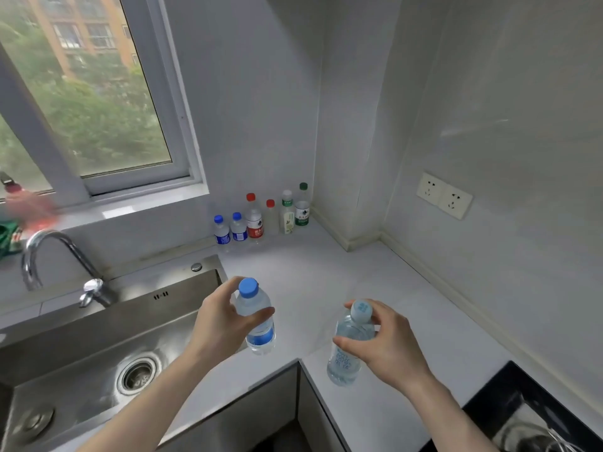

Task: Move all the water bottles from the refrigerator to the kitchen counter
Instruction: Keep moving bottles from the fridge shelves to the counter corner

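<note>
Above the pale kitchen counter [326,278], both hands held bottles. The left hand [225,324] was wrapped around the shoulder of a small blue-capped bottle [256,318], thumb and fingers curled closed on it, the bottle upright and off the surface. To its right, the right hand [383,344] pinched the neck and shoulder of a clear bottle with a pale blue cap [350,344], tilted slightly, its base hanging over the counter's front edge. Beyond both hands, against the far wall, six bottles stood in a row [261,216]: two short blue-capped ones, two with red caps, one with a white cap and one with a green cap, close beside each other. Left of the left hand lay the steel sink [98,337] with its tap [58,256]. Past the right hand, a double wall socket [444,195] sat on the side wall.
</note>
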Demonstrator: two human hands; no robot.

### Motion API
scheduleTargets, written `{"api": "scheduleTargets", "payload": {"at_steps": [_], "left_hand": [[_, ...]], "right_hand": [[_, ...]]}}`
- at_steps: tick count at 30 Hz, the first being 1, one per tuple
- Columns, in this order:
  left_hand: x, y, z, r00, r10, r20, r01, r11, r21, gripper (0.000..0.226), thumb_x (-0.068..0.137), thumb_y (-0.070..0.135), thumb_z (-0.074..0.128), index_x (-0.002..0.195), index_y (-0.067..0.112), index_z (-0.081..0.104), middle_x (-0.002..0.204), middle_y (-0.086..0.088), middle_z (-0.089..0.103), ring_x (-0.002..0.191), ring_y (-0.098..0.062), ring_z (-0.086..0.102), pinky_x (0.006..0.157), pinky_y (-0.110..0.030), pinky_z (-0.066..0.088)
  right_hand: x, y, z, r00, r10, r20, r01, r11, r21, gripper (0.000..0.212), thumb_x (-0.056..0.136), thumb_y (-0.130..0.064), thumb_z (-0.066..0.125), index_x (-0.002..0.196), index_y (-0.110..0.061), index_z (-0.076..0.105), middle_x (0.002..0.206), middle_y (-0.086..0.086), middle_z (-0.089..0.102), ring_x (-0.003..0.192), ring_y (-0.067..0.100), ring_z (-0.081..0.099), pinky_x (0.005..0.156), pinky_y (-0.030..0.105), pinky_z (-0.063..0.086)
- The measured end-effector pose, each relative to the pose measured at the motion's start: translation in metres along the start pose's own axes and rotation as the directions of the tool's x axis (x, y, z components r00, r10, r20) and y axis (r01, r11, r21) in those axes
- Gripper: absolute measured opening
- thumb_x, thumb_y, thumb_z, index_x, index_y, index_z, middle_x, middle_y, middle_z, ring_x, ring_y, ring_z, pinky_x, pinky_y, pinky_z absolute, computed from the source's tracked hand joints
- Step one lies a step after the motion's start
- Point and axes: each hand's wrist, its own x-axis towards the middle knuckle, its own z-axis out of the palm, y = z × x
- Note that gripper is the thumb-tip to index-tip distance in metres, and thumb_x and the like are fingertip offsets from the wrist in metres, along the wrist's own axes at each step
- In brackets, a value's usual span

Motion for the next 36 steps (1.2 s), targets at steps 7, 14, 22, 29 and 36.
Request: {"api": "scheduleTargets", "payload": {"at_steps": [7, 14, 22, 29, 36], "left_hand": [[0.105, -0.046, -0.021, 0.998, -0.025, 0.049, 0.02, 0.996, 0.091, 0.042, 0.074, 0.039, 0.089, 0.102, 0.044, 0.058, 0.098, 0.021, 0.069, 0.09, -0.014, 0.069, 0.081, -0.041, 0.062], [0.198, -0.087, -0.033, 0.997, -0.023, 0.07, 0.01, 0.983, 0.182, 0.042, 0.076, 0.038, 0.088, 0.104, 0.035, 0.057, 0.101, 0.017, 0.067, 0.091, -0.007, 0.063, 0.078, -0.029, 0.054], [0.273, -0.122, -0.043, 0.996, -0.085, 0.012, 0.078, 0.96, 0.268, 0.04, 0.077, 0.042, 0.086, 0.099, 0.028, 0.055, 0.098, 0.01, 0.065, 0.089, -0.017, 0.06, 0.076, -0.03, 0.043], [0.317, -0.138, -0.039, 0.988, -0.151, -0.014, 0.15, 0.956, 0.254, 0.038, 0.08, 0.039, 0.084, 0.101, 0.025, 0.056, 0.098, 0.007, 0.065, 0.09, -0.018, 0.062, 0.075, -0.031, 0.045], [0.353, -0.152, -0.032, 0.981, -0.194, -0.006, 0.188, 0.945, 0.267, 0.038, 0.082, 0.036, 0.084, 0.104, 0.023, 0.055, 0.102, 0.006, 0.065, 0.094, -0.02, 0.063, 0.081, -0.035, 0.051]], "right_hand": [[0.091, -0.007, 0.046, 1.0, 0.019, -0.024, -0.02, 0.999, -0.04, 0.051, 0.066, -0.033, 0.096, 0.109, -0.041, 0.071, 0.111, -0.031, 0.068, 0.102, -0.003, 0.066, 0.09, 0.035, 0.06], [0.157, -0.013, 0.097, 0.998, 0.059, -0.021, -0.06, 0.997, -0.052, 0.048, 0.068, -0.032, 0.094, 0.107, -0.044, 0.068, 0.117, -0.028, 0.067, 0.106, -0.004, 0.063, 0.093, 0.034, 0.057], [0.204, -0.014, 0.131, 0.995, 0.101, 0.003, -0.101, 0.994, -0.044, 0.052, 0.066, -0.037, 0.096, 0.109, -0.043, 0.068, 0.111, -0.024, 0.071, 0.104, -0.002, 0.065, 0.088, 0.028, 0.058], [0.244, -0.008, 0.147, 0.992, 0.125, 0.023, -0.123, 0.99, -0.07, 0.051, 0.065, -0.038, 0.098, 0.106, -0.039, 0.068, 0.109, -0.017, 0.072, 0.102, 0.002, 0.067, 0.086, 0.029, 0.058], [0.303, -0.007, 0.169, 0.989, 0.138, 0.054, -0.131, 0.985, -0.11, 0.05, 0.068, -0.03, 0.095, 0.11, -0.036, 0.068, 0.109, -0.017, 0.068, 0.101, 0.009, 0.066, 0.091, 0.037, 0.058]]}}
